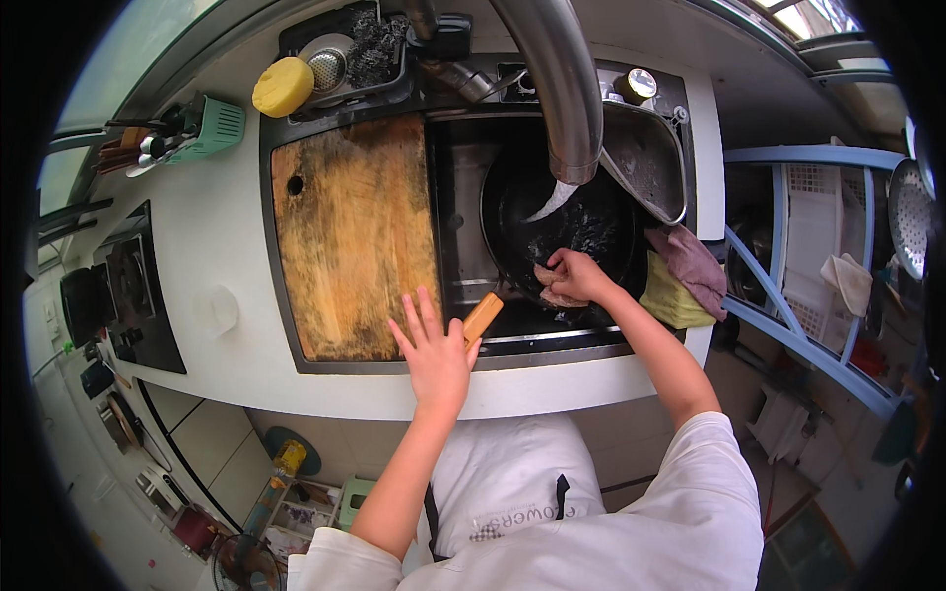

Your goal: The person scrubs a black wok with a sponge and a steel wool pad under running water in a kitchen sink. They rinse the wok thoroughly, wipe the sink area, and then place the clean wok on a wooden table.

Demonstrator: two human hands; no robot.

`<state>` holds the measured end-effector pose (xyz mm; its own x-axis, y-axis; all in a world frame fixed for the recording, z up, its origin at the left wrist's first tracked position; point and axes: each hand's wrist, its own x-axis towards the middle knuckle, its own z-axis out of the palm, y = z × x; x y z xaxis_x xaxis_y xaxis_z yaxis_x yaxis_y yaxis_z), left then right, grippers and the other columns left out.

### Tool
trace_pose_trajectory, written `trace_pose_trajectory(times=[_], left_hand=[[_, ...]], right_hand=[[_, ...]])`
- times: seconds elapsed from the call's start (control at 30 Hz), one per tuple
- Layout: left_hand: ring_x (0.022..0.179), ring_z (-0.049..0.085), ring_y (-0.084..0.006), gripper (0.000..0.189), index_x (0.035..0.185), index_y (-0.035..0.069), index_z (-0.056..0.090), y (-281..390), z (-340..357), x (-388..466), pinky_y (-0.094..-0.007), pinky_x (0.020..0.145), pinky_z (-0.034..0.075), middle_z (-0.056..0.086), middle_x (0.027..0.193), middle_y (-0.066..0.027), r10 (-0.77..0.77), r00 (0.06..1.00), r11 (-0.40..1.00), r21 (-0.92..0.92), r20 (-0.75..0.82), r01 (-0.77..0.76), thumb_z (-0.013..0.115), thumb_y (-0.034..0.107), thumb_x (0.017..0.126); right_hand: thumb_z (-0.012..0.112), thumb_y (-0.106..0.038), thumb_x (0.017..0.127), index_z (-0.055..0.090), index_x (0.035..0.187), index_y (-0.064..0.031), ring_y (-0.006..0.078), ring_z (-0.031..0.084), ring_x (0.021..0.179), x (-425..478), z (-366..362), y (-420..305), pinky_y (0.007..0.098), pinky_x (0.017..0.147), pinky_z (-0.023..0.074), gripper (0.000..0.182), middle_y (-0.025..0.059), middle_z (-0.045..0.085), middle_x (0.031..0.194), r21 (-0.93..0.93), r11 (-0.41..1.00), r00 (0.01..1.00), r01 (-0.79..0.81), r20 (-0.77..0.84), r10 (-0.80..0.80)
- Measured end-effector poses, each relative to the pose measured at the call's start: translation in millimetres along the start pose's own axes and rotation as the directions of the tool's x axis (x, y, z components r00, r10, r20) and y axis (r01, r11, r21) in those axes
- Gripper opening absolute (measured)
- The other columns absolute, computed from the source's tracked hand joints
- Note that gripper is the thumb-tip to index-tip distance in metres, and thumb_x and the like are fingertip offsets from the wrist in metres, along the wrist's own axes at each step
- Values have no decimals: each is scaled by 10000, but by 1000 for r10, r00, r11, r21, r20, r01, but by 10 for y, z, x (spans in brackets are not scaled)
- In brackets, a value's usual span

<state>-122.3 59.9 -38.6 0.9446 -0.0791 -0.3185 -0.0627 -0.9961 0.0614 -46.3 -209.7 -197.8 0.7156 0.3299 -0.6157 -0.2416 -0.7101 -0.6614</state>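
Observation:
Water runs from the metal faucet point(573, 148) into a black pan point(510, 214) in the sink. My right hand point(580, 279) is at the pan's near right side, its fingers closed on a light brown cloth or scouring pad point(563, 298). The pan's wooden handle point(484, 318) points down to the left. Beside it my left hand point(436, 351) is spread, its fingertips over the near right corner of a stained wooden cutting board point(355, 236). The thumb is near the handle's end; whether it touches the handle is not clear.
A yellow sponge point(283, 87) and steel wool point(375, 48) are behind the board. A metal strainer basket point(647, 159) is at the sink's back right corner, with purple point(691, 270) and yellow-green cloths point(674, 299) below it. A green utensil basket point(214, 131) stands left, before a stove point(133, 288).

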Motion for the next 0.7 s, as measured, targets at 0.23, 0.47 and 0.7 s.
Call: trace_pose_trajectory(times=[0.23, 0.47, 0.7], left_hand=[[1387, 188, -425, 352, 899, 83, 585, -25, 9, 1, -610, 1084, 182, 201, 1489, -254, 9, 1000, 1000, -20, 1, -9, 707, 388, 772], [1384, 197, -428, 364, 905, 91, 586, -38, 12, -2, -614, 1081, 187, 206, 1487, -256, 9, 1000, 1000, 4, 8, -9, 696, 413, 776], [1383, 201, -429, 362, 910, 96, 588, -40, 26, -6, -615, 1081, 184, 211, 1486, -257, 22, 1000, 1000, 14, 1, -22, 693, 416, 778]], right_hand=[[653, -27, 692, 622, 996, -101, 238, 566, 823, -455, 149, -1476, 351, 687, 509, 314, 64, 520, 910, -310, 869, 814, 387, -328, -479], [630, -64, 724, 691, 887, -109, 224, 566, 811, -914, 328, -1254, 350, 641, 524, 179, 59, 508, 885, -464, 883, 955, 68, -226, -193], [606, -24, 734, 612, 1072, -85, 224, 524, 811, -546, 409, -1478, 317, 686, 493, 344, 47, 524, 942, -480, 833, 795, 276, -373, -479]])
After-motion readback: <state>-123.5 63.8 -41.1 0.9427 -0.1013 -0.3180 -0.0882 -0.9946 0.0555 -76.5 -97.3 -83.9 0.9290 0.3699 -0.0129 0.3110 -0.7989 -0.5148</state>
